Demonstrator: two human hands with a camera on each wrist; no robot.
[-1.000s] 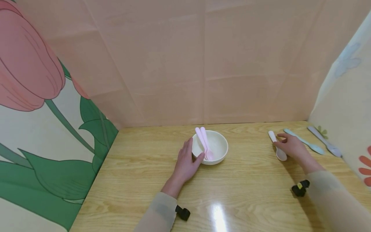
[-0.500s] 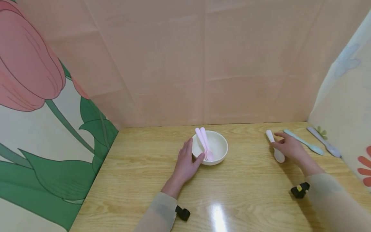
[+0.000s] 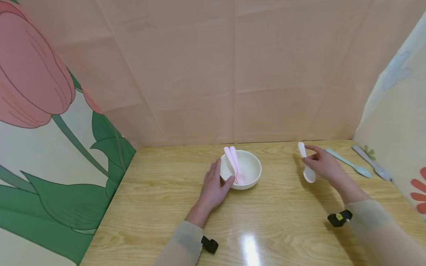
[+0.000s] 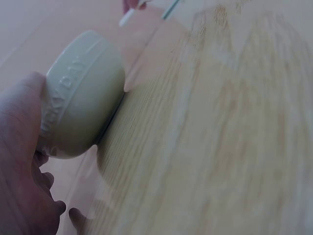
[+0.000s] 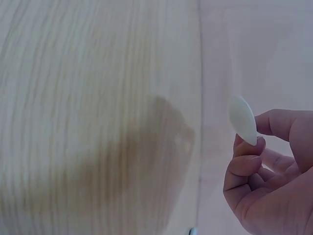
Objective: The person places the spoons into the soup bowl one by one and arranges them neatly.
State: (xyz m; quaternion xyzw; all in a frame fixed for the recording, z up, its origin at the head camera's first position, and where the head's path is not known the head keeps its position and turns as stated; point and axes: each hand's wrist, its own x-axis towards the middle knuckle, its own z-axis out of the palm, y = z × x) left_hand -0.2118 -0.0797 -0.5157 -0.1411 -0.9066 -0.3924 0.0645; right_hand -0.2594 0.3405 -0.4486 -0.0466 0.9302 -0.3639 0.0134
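Note:
A white bowl (image 3: 252,166) stands upright on the table, with two pink spoons (image 3: 240,178) leaning in it, their handles over the far left rim. My left hand (image 3: 213,186) holds the bowl from its left side, thumb at the near rim and fingers along the wall; raised lettering shows on the bowl (image 4: 88,98) in the left wrist view. Between thumb and fingers, my right hand (image 3: 323,162) pinches a white spoon (image 3: 309,175) above the table. Its shadow falls apart from it. In the right wrist view the spoon (image 5: 242,119) appears end-on, its handle hidden.
To the right of my right hand lie a mint-green spoon (image 3: 361,171) and a grey-lilac fork-like utensil (image 3: 382,173) on the wooden table (image 3: 283,221). A pink backdrop (image 3: 186,81) rises along the table's far edge, and patterned panels stand on both sides.
My right hand has lifted the white spoon off the table and carried it left, toward the bowl. The left hand, bowl and pink spoons have stayed in place.

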